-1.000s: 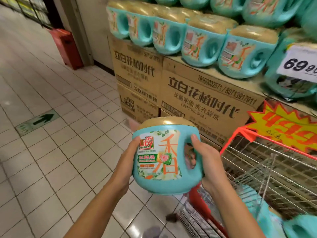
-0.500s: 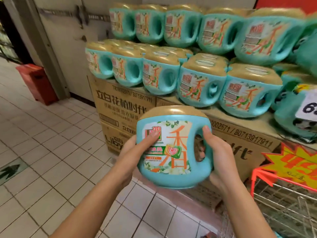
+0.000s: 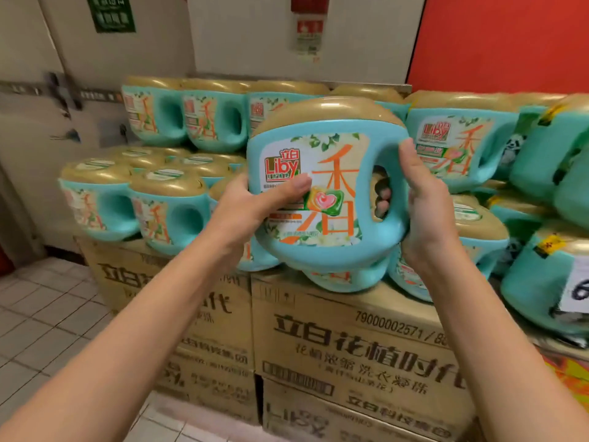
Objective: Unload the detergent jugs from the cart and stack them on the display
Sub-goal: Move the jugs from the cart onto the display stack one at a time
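You hold the jug [image 3: 322, 193] up with your left hand [image 3: 248, 205] and right hand [image 3: 424, 212], stacked jugs [image 3: 169, 205] just behind them.

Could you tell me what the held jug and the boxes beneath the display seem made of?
Held jug: probably moulded plastic, a smooth teal body with soft sheen; its gold lid looks like satin plastic. Boxes: apparently brown cardboard, matte, with printed black lettering and seams between cartons.

One view only is supplied, taken from head height and faced forward and slightly downward. A teal plastic detergent jug with a gold lid [image 3: 334, 173] is framed centrally and close; brown printed cardboard cartons [image 3: 350, 339] are seen beneath.
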A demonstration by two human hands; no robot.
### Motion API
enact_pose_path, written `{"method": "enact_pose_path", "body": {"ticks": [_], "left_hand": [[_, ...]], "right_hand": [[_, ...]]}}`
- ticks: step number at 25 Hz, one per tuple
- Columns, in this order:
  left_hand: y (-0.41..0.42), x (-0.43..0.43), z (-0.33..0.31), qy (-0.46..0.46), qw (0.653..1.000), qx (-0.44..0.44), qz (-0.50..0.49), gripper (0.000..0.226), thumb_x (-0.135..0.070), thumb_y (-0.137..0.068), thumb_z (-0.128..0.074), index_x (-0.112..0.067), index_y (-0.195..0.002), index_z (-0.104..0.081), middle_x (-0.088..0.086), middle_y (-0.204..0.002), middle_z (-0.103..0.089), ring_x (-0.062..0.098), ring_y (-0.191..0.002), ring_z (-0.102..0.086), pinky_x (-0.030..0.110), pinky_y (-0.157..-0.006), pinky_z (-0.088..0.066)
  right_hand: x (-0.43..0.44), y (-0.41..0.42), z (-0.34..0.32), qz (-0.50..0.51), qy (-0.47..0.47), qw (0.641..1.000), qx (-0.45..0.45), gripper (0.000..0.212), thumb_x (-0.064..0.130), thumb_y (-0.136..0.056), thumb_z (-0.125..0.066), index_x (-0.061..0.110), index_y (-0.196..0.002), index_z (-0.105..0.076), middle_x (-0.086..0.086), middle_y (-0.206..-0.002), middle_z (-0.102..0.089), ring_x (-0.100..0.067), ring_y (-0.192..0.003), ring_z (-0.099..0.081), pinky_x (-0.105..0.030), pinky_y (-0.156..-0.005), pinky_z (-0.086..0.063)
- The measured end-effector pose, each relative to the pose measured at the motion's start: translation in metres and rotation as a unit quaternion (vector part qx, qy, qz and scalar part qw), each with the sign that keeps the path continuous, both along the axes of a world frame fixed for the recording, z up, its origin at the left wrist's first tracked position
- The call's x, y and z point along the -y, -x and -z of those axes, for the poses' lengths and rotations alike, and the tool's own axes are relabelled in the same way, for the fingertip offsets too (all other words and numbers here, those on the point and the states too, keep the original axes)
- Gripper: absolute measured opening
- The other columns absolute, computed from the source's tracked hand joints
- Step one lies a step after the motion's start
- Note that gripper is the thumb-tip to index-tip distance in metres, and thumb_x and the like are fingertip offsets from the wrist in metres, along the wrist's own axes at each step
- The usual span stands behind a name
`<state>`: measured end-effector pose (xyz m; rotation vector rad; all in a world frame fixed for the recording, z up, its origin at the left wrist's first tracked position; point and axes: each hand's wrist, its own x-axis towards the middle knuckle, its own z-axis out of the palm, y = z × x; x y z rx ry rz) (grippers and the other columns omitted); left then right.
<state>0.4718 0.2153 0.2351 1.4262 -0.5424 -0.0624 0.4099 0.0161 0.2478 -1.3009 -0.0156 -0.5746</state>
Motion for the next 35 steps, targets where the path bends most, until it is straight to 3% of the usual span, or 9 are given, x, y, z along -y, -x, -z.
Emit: {"method": "enact_pose_path", "body": {"ticks": [4, 6, 9, 14, 19, 26, 31, 33, 35], "left_hand": [[-0.062, 0.028, -0.029, 0.048, 0.998, 0.047, 0.016, 0.06, -0.042, -0.05, -0.086, -0.014, -0.099, -0.069, 0.002, -0.093, -0.077, 0.019, -0.085, -0.074, 0.027, -0.068, -0.058], [-0.089, 0.042, -0.041, 0.047, 0.995, 0.082, 0.015, 0.067, -0.044, -0.046, -0.089, -0.014, -0.102, -0.068, 0.001, -0.094, -0.077, 0.019, -0.087, -0.074, 0.03, -0.07, -0.059], [-0.128, 0.07, -0.052, 0.03, 0.991, 0.128, 0.016, 0.082, -0.048, -0.04, -0.09, -0.011, -0.11, -0.065, 0.0, -0.099, -0.076, 0.017, -0.09, -0.073, 0.033, -0.075, -0.059], [-0.173, 0.112, -0.041, -0.014, 0.991, 0.129, 0.044, 0.092, -0.056, -0.04, -0.086, -0.018, -0.118, -0.059, -0.005, -0.106, -0.072, 0.011, -0.096, -0.07, 0.031, -0.08, -0.058], [-0.198, 0.129, -0.027, -0.048, 0.99, 0.126, 0.043, 0.106, -0.072, -0.028, -0.082, -0.027, -0.121, -0.055, -0.013, -0.105, -0.069, 0.001, -0.093, -0.067, 0.021, -0.072, -0.054], [-0.203, 0.129, -0.017, -0.047, 0.991, 0.116, 0.043, 0.087, -0.06, -0.043, -0.079, -0.029, -0.12, -0.053, -0.018, -0.102, -0.067, -0.01, -0.084, -0.065, 0.008, -0.061, -0.05], [-0.203, 0.13, -0.015, -0.04, 0.991, 0.125, 0.023, 0.079, -0.058, -0.048, -0.08, -0.034, -0.117, -0.052, -0.02, -0.1, -0.067, -0.014, -0.084, -0.064, 0.005, -0.059, -0.049], [-0.203, 0.13, -0.014, -0.044, 0.99, 0.132, 0.006, 0.083, -0.064, -0.045, -0.079, -0.037, -0.118, -0.052, -0.022, -0.101, -0.067, -0.013, -0.086, -0.064, 0.006, -0.061, -0.05], [-0.204, 0.131, -0.013, -0.059, 0.988, 0.139, -0.018, 0.095, -0.069, -0.045, -0.08, -0.036, -0.128, -0.049, -0.017, -0.114, -0.062, -0.005, -0.098, -0.062, 0.015, -0.075, -0.053]], "right_hand": [[0.026, -0.041, -0.029, 0.004, 0.131, 0.991, 0.041, 0.063, 0.051, -0.076, -0.064, 0.0, -0.112, -0.06, -0.022, -0.098, -0.064, -0.025, -0.083, -0.06, -0.047, -0.076, -0.049], [0.041, -0.052, -0.039, 0.038, 0.232, 0.972, 0.02, 0.073, 0.049, -0.07, -0.071, -0.001, -0.121, -0.056, -0.019, -0.113, -0.065, -0.024, -0.1, -0.063, -0.043, -0.089, -0.049], [0.063, -0.067, -0.046, 0.113, 0.289, 0.951, -0.012, 0.067, 0.04, -0.064, -0.084, 0.009, -0.119, -0.061, -0.003, -0.111, -0.071, -0.014, -0.101, -0.068, -0.028, -0.084, -0.052], [0.085, -0.098, -0.036, 0.221, 0.293, 0.929, -0.037, 0.055, 0.03, -0.068, -0.086, 0.014, -0.116, -0.063, 0.006, -0.105, -0.071, -0.005, -0.096, -0.067, -0.017, -0.076, -0.052], [0.1, -0.12, -0.018, 0.264, 0.316, 0.909, -0.066, 0.061, 0.039, -0.067, -0.085, 0.015, -0.117, -0.06, 0.003, -0.113, -0.068, -0.015, -0.106, -0.063, -0.041, -0.094, -0.052], [0.093, -0.137, 0.001, 0.324, 0.322, 0.889, -0.031, 0.083, 0.046, -0.072, -0.08, 0.01, -0.14, -0.047, -0.006, -0.137, -0.052, -0.02, -0.127, -0.05, -0.042, -0.106, -0.043], [0.082, -0.141, 0.015, 0.389, 0.342, 0.855, -0.005, 0.082, 0.046, -0.079, -0.073, 0.007, -0.144, -0.041, -0.007, -0.147, -0.045, -0.017, -0.137, -0.038, -0.022, -0.113, -0.026], [0.083, -0.143, 0.015, 0.396, 0.358, 0.846, -0.012, 0.078, 0.048, -0.079, -0.072, 0.01, -0.141, -0.045, -0.004, -0.142, -0.05, -0.018, -0.133, -0.042, -0.019, -0.109, -0.026], [0.086, -0.143, 0.012, 0.382, 0.354, 0.854, -0.015, 0.074, 0.049, -0.078, -0.073, 0.013, -0.138, -0.048, -0.002, -0.135, -0.056, -0.019, -0.124, -0.05, -0.033, -0.109, -0.039]]}}
